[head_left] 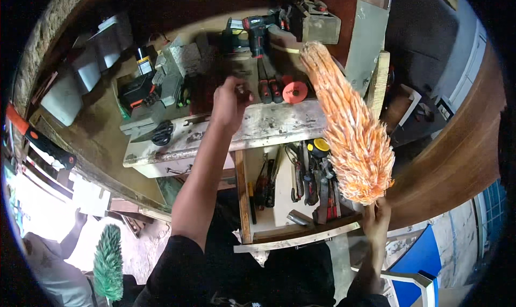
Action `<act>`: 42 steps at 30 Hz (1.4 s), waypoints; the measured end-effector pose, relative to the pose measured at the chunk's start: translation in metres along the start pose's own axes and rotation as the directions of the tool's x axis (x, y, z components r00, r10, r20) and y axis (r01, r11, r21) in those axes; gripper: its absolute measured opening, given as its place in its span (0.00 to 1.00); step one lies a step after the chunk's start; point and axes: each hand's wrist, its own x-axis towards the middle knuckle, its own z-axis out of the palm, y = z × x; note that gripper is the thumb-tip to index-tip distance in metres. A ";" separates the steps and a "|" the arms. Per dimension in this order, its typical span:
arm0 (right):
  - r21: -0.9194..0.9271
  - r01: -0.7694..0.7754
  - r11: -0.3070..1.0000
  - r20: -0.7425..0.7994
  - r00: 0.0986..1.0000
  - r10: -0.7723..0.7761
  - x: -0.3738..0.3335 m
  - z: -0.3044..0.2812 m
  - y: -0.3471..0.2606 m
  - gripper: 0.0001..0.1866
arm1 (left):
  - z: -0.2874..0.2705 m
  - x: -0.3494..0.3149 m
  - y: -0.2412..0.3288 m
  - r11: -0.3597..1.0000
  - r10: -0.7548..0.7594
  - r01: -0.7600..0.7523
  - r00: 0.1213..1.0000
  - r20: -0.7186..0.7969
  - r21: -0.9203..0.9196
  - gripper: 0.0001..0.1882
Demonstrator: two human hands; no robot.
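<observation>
The right hand (376, 217), low and right of centre in the frame, is gripping the base of an orange-and-white duster (346, 124), its fingers clenched around the handle just under the fluffy head. The duster is standing tilted, its tip reaching to the upper middle of the frame, and its head is crossing in front of the right end of the desk (269, 125) and the open drawer (279, 189) below it.

The left hand (230, 104) is reaching up to the centre of the frame, hovering over the desk's worn front edge with its fingers curled inward as if pinching something small; what it is grasping cannot be told.

Just to the right of that hand, red-handled tools (270, 89) and a round orange disc (295, 92) are lying on the desk. A cordless drill (257, 33) is standing farther back, toward the top of the frame. A black clamp-like piece (162, 132) is resting near the desk's front left.

The drawer is holding pliers, screwdrivers and a yellow tape measure (321, 145).

In the lower left of the frame, another person's arm (72, 237) is showing beside a green duster (109, 261).
</observation>
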 end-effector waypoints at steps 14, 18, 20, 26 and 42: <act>-0.061 -0.045 0.997 0.033 0.998 0.047 -0.001 -0.004 -0.017 0.11 | -0.030 0.107 -0.081 0.989 -0.007 0.028 0.989 -0.148 0.142 0.11; 0.064 -0.065 0.996 0.188 0.981 0.052 0.013 -0.007 -0.058 0.12 | -0.089 0.155 -0.083 0.743 0.312 -0.334 0.940 0.141 0.579 0.11; 0.070 -0.070 0.995 0.179 0.982 0.056 0.011 -0.007 -0.055 0.12 | -0.082 0.155 -0.079 0.296 0.403 -0.504 0.836 0.373 0.811 0.11; -0.035 -0.065 0.997 0.156 0.985 0.069 0.011 -0.008 -0.055 0.12 | -0.078 0.142 -0.054 0.117 -0.020 -0.189 0.981 0.193 0.975 0.19; 0.148 -0.307 0.940 0.136 0.948 0.288 0.011 -0.009 -0.045 0.12 | 0.056 -0.145 0.035 0.597 0.126 -0.636 0.676 0.726 0.489 0.15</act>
